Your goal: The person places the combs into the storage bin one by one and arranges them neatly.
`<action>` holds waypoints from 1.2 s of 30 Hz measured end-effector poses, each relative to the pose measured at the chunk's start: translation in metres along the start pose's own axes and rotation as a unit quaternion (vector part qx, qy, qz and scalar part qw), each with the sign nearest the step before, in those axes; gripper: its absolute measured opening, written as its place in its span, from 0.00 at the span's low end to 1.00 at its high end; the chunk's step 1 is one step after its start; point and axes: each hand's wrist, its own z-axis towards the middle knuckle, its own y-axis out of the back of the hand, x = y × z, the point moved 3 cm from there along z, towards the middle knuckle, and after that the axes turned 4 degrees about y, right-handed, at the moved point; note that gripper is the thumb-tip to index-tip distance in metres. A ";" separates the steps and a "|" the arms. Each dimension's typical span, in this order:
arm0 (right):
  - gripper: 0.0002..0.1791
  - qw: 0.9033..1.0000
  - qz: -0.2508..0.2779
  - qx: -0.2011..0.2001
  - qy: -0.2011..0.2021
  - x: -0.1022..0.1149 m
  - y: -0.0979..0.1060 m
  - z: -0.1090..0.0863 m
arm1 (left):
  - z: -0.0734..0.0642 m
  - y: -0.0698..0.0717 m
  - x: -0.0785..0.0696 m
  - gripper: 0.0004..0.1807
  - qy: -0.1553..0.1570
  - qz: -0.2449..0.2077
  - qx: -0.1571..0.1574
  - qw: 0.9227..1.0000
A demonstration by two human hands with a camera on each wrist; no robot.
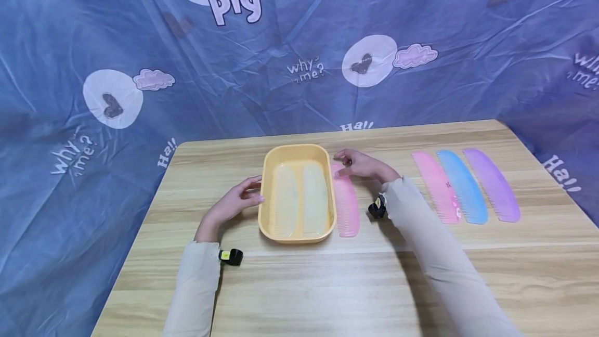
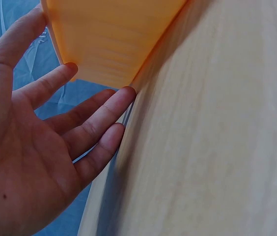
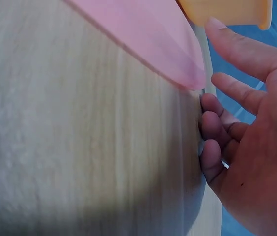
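A yellow plastic tray (image 1: 297, 240) stands mid-table with two pale translucent combs (image 1: 286, 199) lying side by side inside. Along its right wall lies a pink comb (image 1: 347, 207), its left edge partly covered by the rim in the head view. My left hand (image 1: 236, 201) is at the tray's left wall, thumb and fingertips against it, fingers loosely extended. By the far end of the pink comb is my right hand (image 1: 357, 164). In the right wrist view its thumb (image 3: 241, 49) and index finger point toward the tray and comb, the other fingers bent, nothing held.
To the right, another pink comb (image 1: 435, 186), a blue comb (image 1: 463, 186) and a purple comb (image 1: 491, 183) lie in a slanted row on the wooden table (image 1: 318, 290). A blue printed cloth (image 1: 262, 77) hangs behind the table's far edge.
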 end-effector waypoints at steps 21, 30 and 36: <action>0.30 0.998 -0.059 0.008 0.024 0.004 -0.004 0.002 | 0.000 0.000 -0.001 0.37 -0.006 0.003 -0.001 1.000; 0.27 0.998 -0.050 0.001 0.037 0.004 -0.004 0.003 | 0.003 0.002 0.001 0.37 -0.007 0.002 0.004 1.000; 0.28 0.998 -0.055 -0.011 0.028 0.006 -0.003 0.002 | 0.003 0.003 0.000 0.38 -0.012 0.003 0.006 1.000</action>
